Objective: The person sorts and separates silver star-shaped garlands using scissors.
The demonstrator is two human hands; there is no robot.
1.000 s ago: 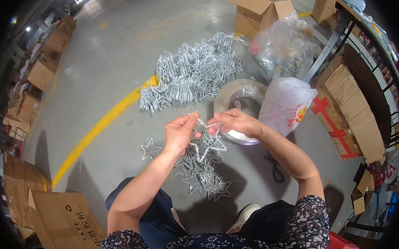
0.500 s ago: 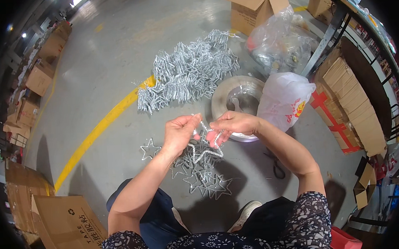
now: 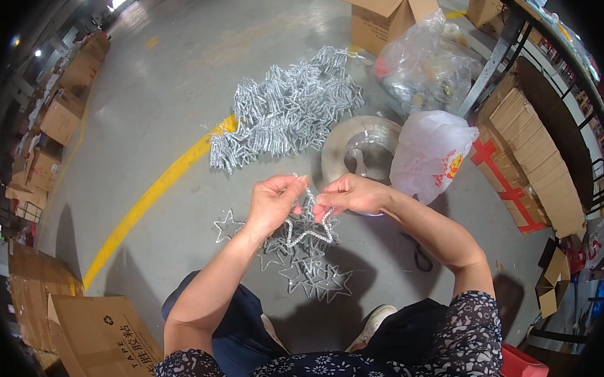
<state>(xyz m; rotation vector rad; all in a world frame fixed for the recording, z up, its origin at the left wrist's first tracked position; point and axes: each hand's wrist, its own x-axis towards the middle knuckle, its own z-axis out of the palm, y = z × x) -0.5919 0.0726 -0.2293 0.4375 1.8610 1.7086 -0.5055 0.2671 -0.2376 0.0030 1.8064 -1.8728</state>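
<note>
Silver tinsel star (image 3: 309,228) held up between both hands, above small pile of loose stars (image 3: 306,270) on floor. Star's upper points hidden behind fingers; exact grip points hard to make out. Left hand (image 3: 272,202) pinched on star's upper left edge, fingers curled, forearm rising from lower left. Right hand (image 3: 350,194) pinched on upper right edge, wrist bent inward, fingertips nearly meeting left's. Single star (image 3: 228,226) lies left of left hand. Big heap of silver stars (image 3: 284,111) beyond hands. Round reel (image 3: 361,148) and white plastic bag (image 3: 433,151) just beyond right hand. Scissors (image 3: 420,254) partly hidden under right forearm.
</note>
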